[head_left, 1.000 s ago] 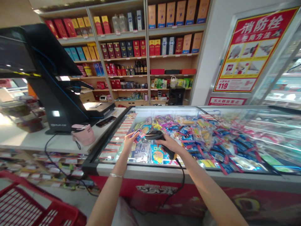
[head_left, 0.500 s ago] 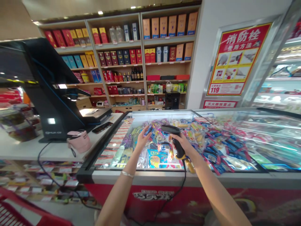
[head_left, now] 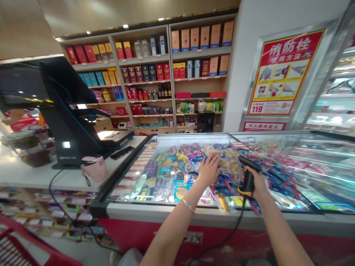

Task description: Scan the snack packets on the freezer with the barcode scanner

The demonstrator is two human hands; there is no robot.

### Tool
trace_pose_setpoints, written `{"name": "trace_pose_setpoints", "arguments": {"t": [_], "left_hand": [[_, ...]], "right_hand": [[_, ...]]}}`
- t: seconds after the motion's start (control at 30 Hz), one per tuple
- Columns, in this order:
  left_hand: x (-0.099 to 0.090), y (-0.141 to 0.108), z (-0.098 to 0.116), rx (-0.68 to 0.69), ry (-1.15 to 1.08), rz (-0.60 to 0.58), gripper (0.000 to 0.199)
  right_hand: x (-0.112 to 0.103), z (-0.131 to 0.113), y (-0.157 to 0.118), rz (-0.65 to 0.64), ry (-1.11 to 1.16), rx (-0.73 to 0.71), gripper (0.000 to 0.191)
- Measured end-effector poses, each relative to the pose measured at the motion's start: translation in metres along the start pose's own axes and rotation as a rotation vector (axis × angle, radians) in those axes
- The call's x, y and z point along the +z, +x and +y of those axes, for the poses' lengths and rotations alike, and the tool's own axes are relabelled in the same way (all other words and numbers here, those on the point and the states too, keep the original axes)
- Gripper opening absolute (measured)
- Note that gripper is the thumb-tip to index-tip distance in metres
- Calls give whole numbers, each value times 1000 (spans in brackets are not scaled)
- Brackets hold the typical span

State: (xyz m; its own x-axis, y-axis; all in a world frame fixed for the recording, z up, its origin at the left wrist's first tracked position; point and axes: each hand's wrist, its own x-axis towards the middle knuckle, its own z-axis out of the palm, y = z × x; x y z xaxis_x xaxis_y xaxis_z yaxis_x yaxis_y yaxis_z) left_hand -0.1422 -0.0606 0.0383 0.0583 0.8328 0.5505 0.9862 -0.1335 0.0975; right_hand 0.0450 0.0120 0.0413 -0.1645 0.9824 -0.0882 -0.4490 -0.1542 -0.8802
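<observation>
My left hand [head_left: 209, 170], with a silver bangle on the wrist, lies palm down with fingers spread over the packaged snacks on the freezer's glass top. Nothing shows in its grasp. My right hand [head_left: 257, 181] is wrapped round the handle of a black and yellow barcode scanner [head_left: 249, 179], whose cable hangs down over the freezer front. Blue and red packets [head_left: 279, 177] lie in a heap to the right of the scanner. A yellow packaged item [head_left: 222, 202] rests near the front edge, between my hands.
On the left counter [head_left: 22, 177] stand a black register [head_left: 76, 140], a pink pouch [head_left: 94, 168], a phone [head_left: 122, 153] and stacked jars. Shelves of boxes line the back wall. A red basket [head_left: 27, 244] is at the lower left. The freezer's front rim [head_left: 166, 210] runs across below my hands.
My left hand has moved right; the small blue item it held is no longer in it, and its fingers have spread. My right hand has carried the scanner to the right.
</observation>
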Motion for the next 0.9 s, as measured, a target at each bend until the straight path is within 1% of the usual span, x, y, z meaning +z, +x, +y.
{"name": "trace_pose_setpoints", "arguments": {"t": [0.07,0.17,0.23,0.3,0.37,0.4,0.43,0.5,0.53,0.6,0.67,0.73,0.8,0.9], "left_hand": [[-5,1,-2,-3,11,-33,54],[-15,3,-5,26,10,-69,56],[-25,3,-10,59,8,-80,57],[-38,2,-22,78,20,-80,57],[-53,-2,-44,58,42,-73,57],[-61,-5,-60,32,55,-68,57],[-69,-9,-78,-3,69,-63,56],[-83,-19,-121,-101,104,-64,54],[-89,-26,-144,-151,127,-69,53],[-96,-41,-191,-275,172,-81,50],[-97,-56,-235,-397,221,-103,50],[-92,-68,-274,-489,262,-120,51],[-82,-75,-308,-567,309,-135,56],[-61,-69,-352,-666,369,-139,62]], "right_hand": [[3,1,2,22,-27,19,26],[13,-6,-5,41,-64,-21,25],[24,-16,-16,37,-87,-73,26],[39,-28,-33,-16,-69,-139,28],[59,-38,-52,-150,13,-223,31],[71,-42,-60,-233,57,-261,31],[84,-43,-68,-327,78,-274,30],[113,-37,-78,-462,99,-260,27],[129,-29,-81,-520,96,-229,26],[161,-4,-80,-614,79,-122,27],[192,30,-76,-644,91,-21,28],[217,68,-71,-662,105,113,29],[233,103,-68,-655,141,249,33],[240,146,-66,-653,155,414,38]]}}
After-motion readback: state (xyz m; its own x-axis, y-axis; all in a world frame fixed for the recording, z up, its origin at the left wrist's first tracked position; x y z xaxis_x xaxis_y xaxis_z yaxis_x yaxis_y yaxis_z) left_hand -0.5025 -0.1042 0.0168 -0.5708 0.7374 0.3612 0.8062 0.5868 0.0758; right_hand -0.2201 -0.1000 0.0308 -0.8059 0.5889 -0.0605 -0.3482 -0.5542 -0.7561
